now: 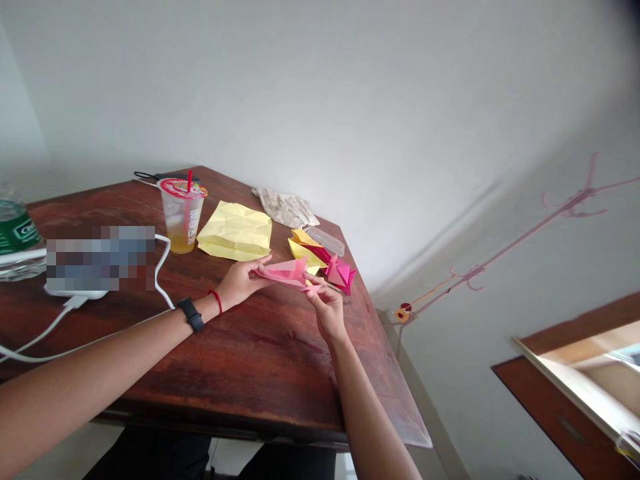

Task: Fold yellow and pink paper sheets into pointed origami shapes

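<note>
Seemingly midway through folding the pink paper (286, 272) at mid-frame, pinching its left end with the left hand (240, 284), its right with the right hand (329, 311); apparently done with the magenta piece (340, 273) right of centre.

The single camera is worn on the head and faces forward and down over the table (240, 373). The wall (325, 100) fills most of the upper frame. Forearms (367, 400) enter at lower left and lower centre-right, nearest the lens; the left hand (240, 283) and right hand (327, 310) sit near frame centre. Legs (150, 457) show along the bottom edge. The coat rack (475, 272) slants across the right side.
</note>
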A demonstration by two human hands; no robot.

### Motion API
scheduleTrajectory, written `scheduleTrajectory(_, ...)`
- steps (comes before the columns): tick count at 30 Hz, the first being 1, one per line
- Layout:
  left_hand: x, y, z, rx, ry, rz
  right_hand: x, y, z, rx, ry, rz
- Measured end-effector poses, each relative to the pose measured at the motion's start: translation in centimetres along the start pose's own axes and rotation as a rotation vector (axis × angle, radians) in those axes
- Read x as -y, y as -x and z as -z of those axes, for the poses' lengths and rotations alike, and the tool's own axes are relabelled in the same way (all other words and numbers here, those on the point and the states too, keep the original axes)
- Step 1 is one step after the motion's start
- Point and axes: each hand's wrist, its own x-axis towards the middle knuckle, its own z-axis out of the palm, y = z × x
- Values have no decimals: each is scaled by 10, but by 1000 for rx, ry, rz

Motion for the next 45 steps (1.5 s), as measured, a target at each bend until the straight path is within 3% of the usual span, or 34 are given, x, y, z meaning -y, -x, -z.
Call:
scheduleTrajectory(5,-10,1,-3,35,44,-11,-8,-3,1,-115,-34,-22)
scheduleTrajectory(10,-11,2,-6,-24,54,45,-6,-1,-2,-104,-48,-78)
scheduleTrajectory(16,-11,3,-9,-5,180,122,2,0,-4,-67,-38,-63)
scheduleTrajectory(20,-11,4,-8,23,124,7,3,1,-4,-44,5,-19)
scheduleTrajectory(26,-10,6,-4,29,-143,-191,2,2,0,-37,131,35)
scheduleTrajectory(33,-11,6,-2,80,-236,-384,4,1,3,101,161,103)
scheduleTrajectory(40,-20,9,-4,182,-199,-347,2,0,4,43,109,27)
scheduleTrajectory(45,-23,12,-9,128,-121,-229,-3,2,2,-123,70,-92)
